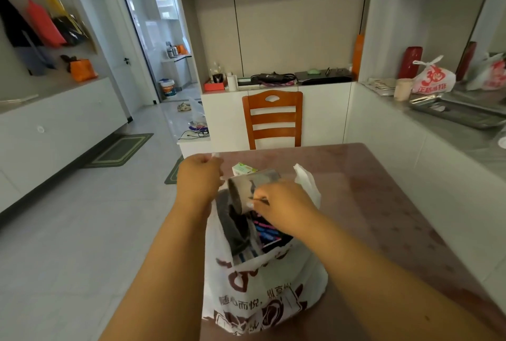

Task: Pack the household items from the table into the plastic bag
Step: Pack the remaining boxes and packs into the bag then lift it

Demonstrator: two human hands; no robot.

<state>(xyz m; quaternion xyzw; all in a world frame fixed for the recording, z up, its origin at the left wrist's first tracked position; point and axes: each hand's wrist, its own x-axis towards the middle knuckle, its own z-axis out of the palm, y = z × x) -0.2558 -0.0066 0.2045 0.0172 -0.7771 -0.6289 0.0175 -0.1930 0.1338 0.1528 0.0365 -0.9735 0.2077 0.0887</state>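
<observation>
A wooden chair (pixel 272 119) stands in the centre of the frame, behind the far edge of the desk. At the right, a red vase (pixel 410 61) stands beside a white bag with red print (pixel 434 78), and a metal tray (pixel 460 112) lies near them. Upper left, coloured bags (pixel 46 23) hang on the wall. On the floor lie green mats (pixel 120 150) and a pair of sandals (pixel 184 107).

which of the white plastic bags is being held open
The plastic bag with brown print on the table, its handle gripped by the left hand. The red-printed bag sits untouched on the counter.

plastic bag (pixel 262 286) "随心而悦", counter bag (pixel 434 78) "正新鸡排"
</observation>
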